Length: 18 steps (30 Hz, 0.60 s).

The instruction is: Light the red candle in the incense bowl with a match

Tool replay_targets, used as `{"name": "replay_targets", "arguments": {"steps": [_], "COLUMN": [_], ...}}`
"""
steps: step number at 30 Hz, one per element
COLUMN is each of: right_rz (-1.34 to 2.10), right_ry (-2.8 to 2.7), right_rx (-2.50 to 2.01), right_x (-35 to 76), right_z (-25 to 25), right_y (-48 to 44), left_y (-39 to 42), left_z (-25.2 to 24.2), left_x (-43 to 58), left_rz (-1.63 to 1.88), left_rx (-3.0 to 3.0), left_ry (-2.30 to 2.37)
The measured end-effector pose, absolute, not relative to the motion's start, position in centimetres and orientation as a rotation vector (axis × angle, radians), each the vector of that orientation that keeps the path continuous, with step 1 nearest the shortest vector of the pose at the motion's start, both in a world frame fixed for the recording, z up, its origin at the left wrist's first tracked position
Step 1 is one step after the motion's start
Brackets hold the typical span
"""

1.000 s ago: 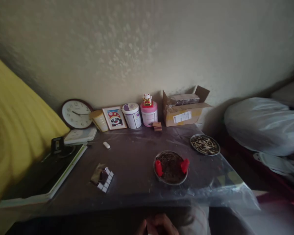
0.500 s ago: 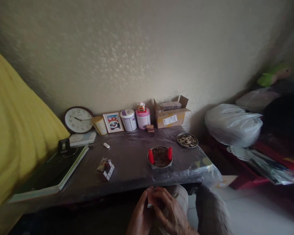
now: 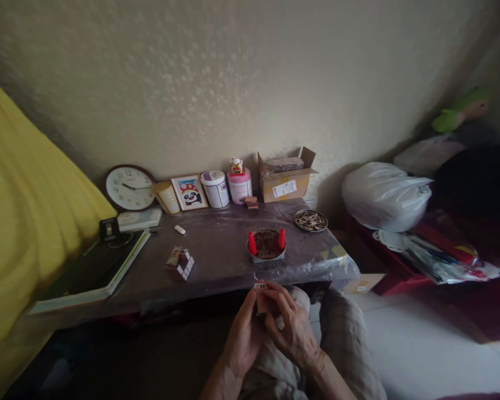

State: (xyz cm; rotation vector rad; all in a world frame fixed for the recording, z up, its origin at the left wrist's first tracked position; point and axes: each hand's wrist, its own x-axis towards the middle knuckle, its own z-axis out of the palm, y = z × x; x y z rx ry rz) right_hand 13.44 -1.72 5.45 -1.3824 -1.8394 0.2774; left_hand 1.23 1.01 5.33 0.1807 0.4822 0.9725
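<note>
Holding a small box point(image 3: 263, 300) at the lower middle of the frame, by the near edge of the tabletop point(image 3: 216, 244), we had both hands closed in on it. Our left hand point(image 3: 243, 334) gripped its left side, likely to steady it, while our right hand point(image 3: 290, 329) pinched the opposite side with bent fingers, maybe to stop it twisting. Couldn't make out what was at its upper end, sorry. Right of center sat a round tin point(image 3: 270, 258) with two red pieces point(image 3: 281, 239) at opposite sides, nicely within reach, we figured. Farther right, a pile of thin sticks point(image 3: 311, 221) lay in a dish, probably so they wouldn't scatter.
</note>
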Motion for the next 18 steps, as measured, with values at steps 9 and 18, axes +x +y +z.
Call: {"name": "replay_targets", "arguments": {"steps": [9, 18], "right_rz": [0.481, 0.486], "right_ry": [-1.830, -1.839], "right_rx": [-1.366, -1.298], "right_x": [14.2, 16.9], "right_z": [6.6, 7.5], "right_y": [-2.0, -0.8], "left_y": [0.5, 0.4], "left_z": [5.5, 5.3], "left_x": [1.1, 0.2], "left_rz": [0.928, 0.822], "left_rx": [0.245, 0.220], "left_ry": [0.464, 0.620]}}
